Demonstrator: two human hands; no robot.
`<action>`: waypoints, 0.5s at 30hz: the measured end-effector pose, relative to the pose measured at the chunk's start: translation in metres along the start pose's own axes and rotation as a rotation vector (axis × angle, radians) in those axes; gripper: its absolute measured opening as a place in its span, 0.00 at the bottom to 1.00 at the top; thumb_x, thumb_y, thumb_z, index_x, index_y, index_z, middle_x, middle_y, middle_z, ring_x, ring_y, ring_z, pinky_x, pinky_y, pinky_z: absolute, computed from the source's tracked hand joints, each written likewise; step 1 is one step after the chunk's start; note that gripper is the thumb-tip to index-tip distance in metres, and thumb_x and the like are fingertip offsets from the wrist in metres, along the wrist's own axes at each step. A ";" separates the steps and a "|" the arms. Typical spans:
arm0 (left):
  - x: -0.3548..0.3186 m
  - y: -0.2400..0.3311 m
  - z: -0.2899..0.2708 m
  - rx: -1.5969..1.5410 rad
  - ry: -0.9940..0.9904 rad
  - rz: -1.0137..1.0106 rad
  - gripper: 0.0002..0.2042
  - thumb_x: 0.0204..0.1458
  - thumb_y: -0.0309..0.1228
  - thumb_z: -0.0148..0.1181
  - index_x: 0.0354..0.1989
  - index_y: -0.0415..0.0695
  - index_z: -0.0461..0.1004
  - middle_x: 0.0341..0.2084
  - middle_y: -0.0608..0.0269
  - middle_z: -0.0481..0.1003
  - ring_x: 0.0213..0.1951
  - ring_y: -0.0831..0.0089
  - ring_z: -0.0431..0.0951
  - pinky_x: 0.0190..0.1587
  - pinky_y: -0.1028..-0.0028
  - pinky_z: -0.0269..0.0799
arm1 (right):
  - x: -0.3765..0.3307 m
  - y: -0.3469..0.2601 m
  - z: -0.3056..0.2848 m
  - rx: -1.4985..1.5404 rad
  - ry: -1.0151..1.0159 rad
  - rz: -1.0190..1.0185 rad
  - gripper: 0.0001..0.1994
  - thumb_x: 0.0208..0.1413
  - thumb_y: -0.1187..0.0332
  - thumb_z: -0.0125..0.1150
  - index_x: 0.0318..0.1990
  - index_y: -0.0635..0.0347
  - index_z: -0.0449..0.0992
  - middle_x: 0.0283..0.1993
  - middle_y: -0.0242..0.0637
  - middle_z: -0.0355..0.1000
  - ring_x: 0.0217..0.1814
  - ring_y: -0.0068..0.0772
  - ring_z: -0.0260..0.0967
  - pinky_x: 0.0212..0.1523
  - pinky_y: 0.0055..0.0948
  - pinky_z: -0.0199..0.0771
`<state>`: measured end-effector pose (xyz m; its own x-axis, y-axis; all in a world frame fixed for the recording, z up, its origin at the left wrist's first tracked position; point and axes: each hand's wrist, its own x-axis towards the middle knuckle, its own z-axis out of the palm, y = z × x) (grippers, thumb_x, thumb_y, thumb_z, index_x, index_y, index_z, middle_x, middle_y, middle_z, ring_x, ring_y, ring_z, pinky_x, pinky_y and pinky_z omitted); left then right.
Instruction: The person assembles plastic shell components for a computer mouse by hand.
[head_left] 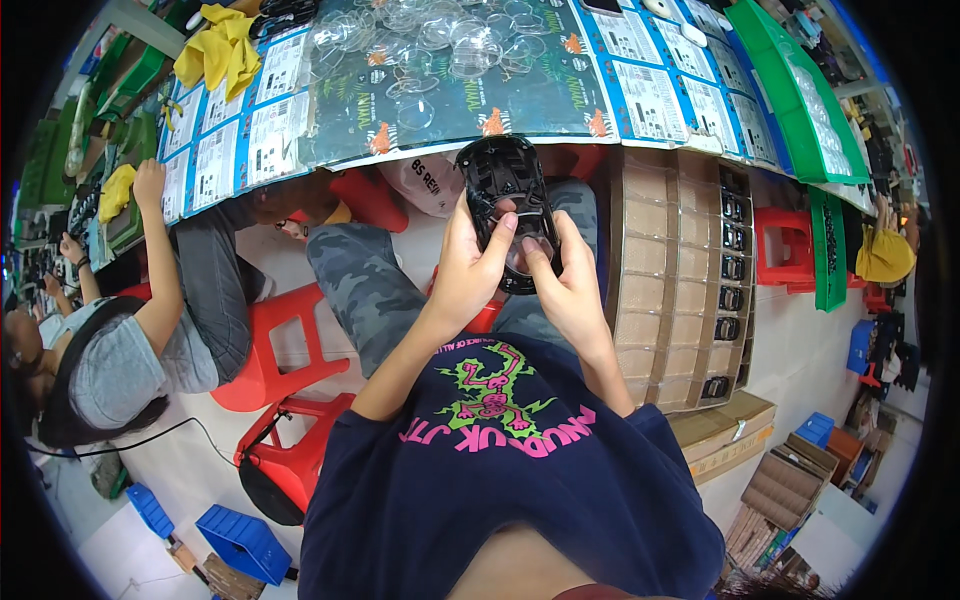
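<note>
Both hands hold a black plastic toy car body shell (500, 170), its hollow inside facing up, just off the table's near edge above my lap. My left hand (474, 260) grips its left side, with the thumb pressed inside. On the other side, my right hand (562, 275) wraps the edge, and its thumb presses close to the left one. A clear piece seems to lie under the thumbs, but they partly cover it. Beyond the shell, many clear plastic pieces (475, 48) lie heaped on a dark green printed sheet (350, 120).
To my right stands a divided cardboard box (645, 270) with several black shells (731, 268) in its right column. A green tray (800, 100) of clear parts sits at the table's right. Red stools (290, 345) and another person (110, 350) are on the left.
</note>
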<state>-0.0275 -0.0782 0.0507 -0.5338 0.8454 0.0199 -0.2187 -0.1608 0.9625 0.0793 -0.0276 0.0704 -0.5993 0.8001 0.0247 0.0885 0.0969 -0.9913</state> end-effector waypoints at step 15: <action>0.014 -0.012 -0.011 0.122 -0.018 0.069 0.11 0.50 0.23 0.54 0.42 0.37 0.65 0.33 0.66 0.70 0.36 0.81 0.69 0.40 0.80 0.65 | 0.001 0.031 -0.001 -0.174 0.006 -0.148 0.12 0.48 0.70 0.54 0.36 0.67 0.62 0.27 0.43 0.63 0.25 0.27 0.62 0.27 0.30 0.61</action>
<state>-0.0410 -0.0703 0.0367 -0.5288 0.8438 0.0911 -0.0800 -0.1564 0.9844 0.0822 -0.0229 0.0402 -0.6111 0.7731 0.1698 0.1360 0.3139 -0.9397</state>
